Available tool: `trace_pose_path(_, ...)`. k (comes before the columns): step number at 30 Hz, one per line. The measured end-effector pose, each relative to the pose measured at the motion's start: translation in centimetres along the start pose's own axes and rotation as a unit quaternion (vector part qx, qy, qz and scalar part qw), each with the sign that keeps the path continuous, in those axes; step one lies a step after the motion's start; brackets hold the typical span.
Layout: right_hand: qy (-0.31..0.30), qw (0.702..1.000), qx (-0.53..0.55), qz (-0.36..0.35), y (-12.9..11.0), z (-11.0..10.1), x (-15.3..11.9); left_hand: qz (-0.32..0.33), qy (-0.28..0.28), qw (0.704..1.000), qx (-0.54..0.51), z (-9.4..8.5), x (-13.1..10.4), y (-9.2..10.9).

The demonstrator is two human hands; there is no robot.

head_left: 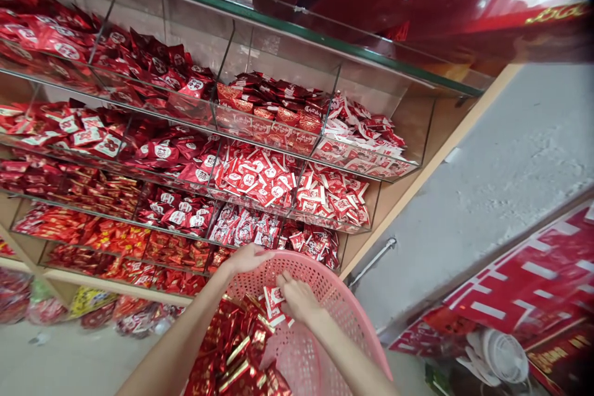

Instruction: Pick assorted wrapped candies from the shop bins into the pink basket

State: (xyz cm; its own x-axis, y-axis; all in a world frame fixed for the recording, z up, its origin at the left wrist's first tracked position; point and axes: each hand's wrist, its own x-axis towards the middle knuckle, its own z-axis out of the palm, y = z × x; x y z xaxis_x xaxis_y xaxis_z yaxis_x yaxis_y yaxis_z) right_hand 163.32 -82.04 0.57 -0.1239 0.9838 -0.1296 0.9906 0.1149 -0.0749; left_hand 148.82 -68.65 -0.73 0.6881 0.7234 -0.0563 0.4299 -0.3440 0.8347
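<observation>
A pink perforated plastic basket (366,328) is in front of me, below the shelves. My left hand (250,258) is closed over its far rim, with the fingers partly hidden. Inside the basket, my right hand (297,298) is closed on small red-and-white candy packets (273,304), its fingers pinched at their edge. Shiny red-and-gold wrapped candies (241,346) fill the basket's left side, right beside those packets. Bare basket bottom shows under my right forearm.
Tiered clear bins (371,167) hold red wrapped candies on a wooden shelf. A glass shelf edge (278,23) crosses above. To the right are a grey wall (515,161), a metal hook (378,255) and a white round object (505,356). Bagged goods (90,302) lie at the lower left.
</observation>
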Motion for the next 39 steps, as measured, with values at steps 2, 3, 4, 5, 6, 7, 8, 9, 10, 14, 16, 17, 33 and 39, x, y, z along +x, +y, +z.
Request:
trace_pose_path(2, -0.002, 1.0, -0.024, 0.004, -0.5, 1.1, 0.6, 0.02, 0.006, 1.0, 0.014, -0.1, -0.1, 0.0)
trace_pose_path(3, 0.004, 1.0, -0.029, 0.007, -0.7, 1.4, 0.8, 0.028, 0.01, 0.999, 0.02, -0.1, -0.1, 0.0)
trace_pose_path(4, 0.009, 0.999, -0.032, 0.01, -1.0, 1.6, 0.9, 0.028, 0.01, 0.999, 0.022, -0.1, -0.1, -0.2)
trace_pose_path(5, 0.009, 0.999, -0.032, 0.015, -1.3, 1.7, 1.0, 0.025, 0.013, 0.999, 0.025, -0.2, -0.1, -0.3)
trace_pose_path(6, 0.007, 0.999, -0.029, 0.021, -1.5, 1.6, 0.9, 0.022, 0.016, 0.999, 0.031, -0.1, -0.1, -0.5)
trace_pose_path(7, 0.004, 0.999, -0.026, 0.024, -1.7, 1.4, 0.8, 0.022, 0.017, 0.999, 0.039, -0.1, 0.0, -0.7)
trace_pose_path(8, 0.002, 1.0, -0.02, 0.023, -1.8, 1.1, 0.6, 0.022, 0.024, 0.998, 0.05, -0.1, 0.1, -0.9)
trace_pose_path(9, 0.007, 1.0, -0.014, 0.017, -1.8, 0.6, 0.3, 0.023, 0.03, 0.998, 0.057, -0.1, 0.2, -1.0)
trace_pose_path(10, 0.017, 1.0, -0.008, 0.005, -1.8, -0.2, -0.1, 0.024, 0.033, 0.998, 0.057, 0.0, 0.3, -1.2)
trace_pose_path(14, 0.108, 0.994, 0.004, -0.023, -0.4, -4.8, -2.2, 0.02, 0.017, 0.999, 0.046, 0.1, 0.6, -1.5)
trace_pose_path(16, 0.171, 0.985, 0.016, -0.024, 0.7, -7.8, -2.9, 0.011, 0.011, 0.999, 0.039, 0.0, 0.6, -1.5)
trace_pose_path(17, 0.208, 0.978, 0.025, -0.023, 1.3, -9.3, -3.0, 0.008, 0.01, 0.999, 0.036, 0.0, 0.7, -1.5)
trace_pose_path(33, 0.327, 0.942, 0.031, -0.065, 5.8, -18.4, 3.2, 0.001, 0.035, 0.999, 0.042, -0.3, 0.4, -1.4)
trace_pose_path(39, 0.33, 0.935, 0.09, -0.098, 6.5, -18.9, 3.3, 0.0, 0.028, 0.999, 0.035, -0.6, 0.3, -1.6)
